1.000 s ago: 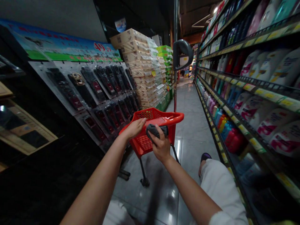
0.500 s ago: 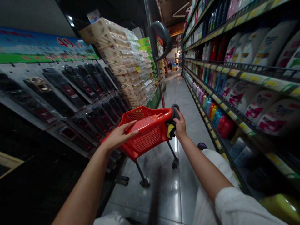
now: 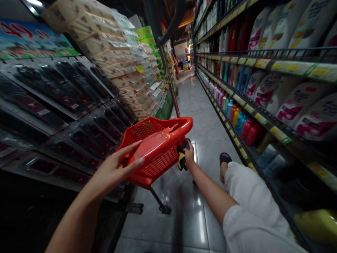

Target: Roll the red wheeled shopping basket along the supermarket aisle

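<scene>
A red plastic shopping cart [image 3: 163,163] with perforated sides stands tilted in the aisle before me. At its left near corner, my left hand [image 3: 116,168] is around the rim, thumb and forefinger stretched along either side. My right hand [image 3: 189,155] is closed at the right corner, below the red rim, on a black-and-yellow piece [image 3: 181,160] hanging there. What exactly that piece is, I cannot make out. A flat pale-red panel [image 3: 153,143] lies along the cart's near top. From the cart's far side rises a grey pole [image 3: 168,75] with a loop handle.
Shelves of shampoo bottles [image 3: 302,105] line the right side. Packaged dark goods [image 3: 60,84] hang on a rack at left, beside tall stacked cartons [image 3: 113,59]. Grey floor tiles [image 3: 210,123] run down the aisle. My foot in a dark slipper [image 3: 225,158] is near the right shelf.
My right hand has moved down from the dark grey grip at the cart's corner to the black-and-yellow piece. My left hand stays on the rim. The view has come closer to the shelves and cartons.
</scene>
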Motion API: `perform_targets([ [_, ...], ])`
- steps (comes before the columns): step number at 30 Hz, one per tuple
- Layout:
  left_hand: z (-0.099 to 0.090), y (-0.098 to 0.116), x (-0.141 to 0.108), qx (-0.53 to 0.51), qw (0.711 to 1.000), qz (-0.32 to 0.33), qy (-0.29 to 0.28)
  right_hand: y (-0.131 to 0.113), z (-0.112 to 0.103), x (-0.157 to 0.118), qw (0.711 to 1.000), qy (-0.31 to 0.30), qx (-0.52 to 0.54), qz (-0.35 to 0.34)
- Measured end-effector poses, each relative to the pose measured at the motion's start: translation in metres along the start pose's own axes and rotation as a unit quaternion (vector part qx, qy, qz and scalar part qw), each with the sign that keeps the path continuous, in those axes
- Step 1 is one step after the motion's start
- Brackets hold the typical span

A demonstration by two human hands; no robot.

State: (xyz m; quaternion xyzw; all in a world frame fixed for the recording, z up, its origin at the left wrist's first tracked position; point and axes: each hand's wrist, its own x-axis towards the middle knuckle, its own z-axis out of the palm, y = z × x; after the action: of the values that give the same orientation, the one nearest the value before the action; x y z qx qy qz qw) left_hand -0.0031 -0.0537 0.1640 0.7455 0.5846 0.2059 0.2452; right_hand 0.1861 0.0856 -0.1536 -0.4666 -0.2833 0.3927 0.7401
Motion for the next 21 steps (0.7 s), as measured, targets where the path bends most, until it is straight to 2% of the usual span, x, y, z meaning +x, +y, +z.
perform_targets([
  [3, 0.001, 0.004, 0.002, -0.006, 1.000, -0.020, 0.003, 0.033, -0.015, -0.006, 0.997, 0.015, -0.015, 0.075],
  [5, 0.002, 0.008, 0.002, -0.012, 1.000, -0.025, 0.013, 0.047, -0.022, -0.009, 0.994, 0.017, -0.019, 0.109],
  [10, 0.004, 0.015, 0.002, -0.031, 0.998, -0.041, 0.020, 0.051, -0.023, -0.008, 0.991, 0.022, -0.012, 0.130],
  [14, 0.006, 0.015, 0.004, -0.030, 0.999, -0.039, 0.021, 0.021, -0.005, -0.001, 0.994, 0.037, 0.023, 0.104],
  [18, 0.010, 0.017, 0.005, -0.022, 0.999, -0.035, 0.023, -0.037, 0.023, 0.014, 0.995, 0.052, 0.084, -0.020],
  [21, 0.014, 0.022, 0.004, -0.017, 0.999, -0.028, 0.016, -0.073, 0.036, 0.023, 0.992, 0.054, 0.058, -0.102],
])
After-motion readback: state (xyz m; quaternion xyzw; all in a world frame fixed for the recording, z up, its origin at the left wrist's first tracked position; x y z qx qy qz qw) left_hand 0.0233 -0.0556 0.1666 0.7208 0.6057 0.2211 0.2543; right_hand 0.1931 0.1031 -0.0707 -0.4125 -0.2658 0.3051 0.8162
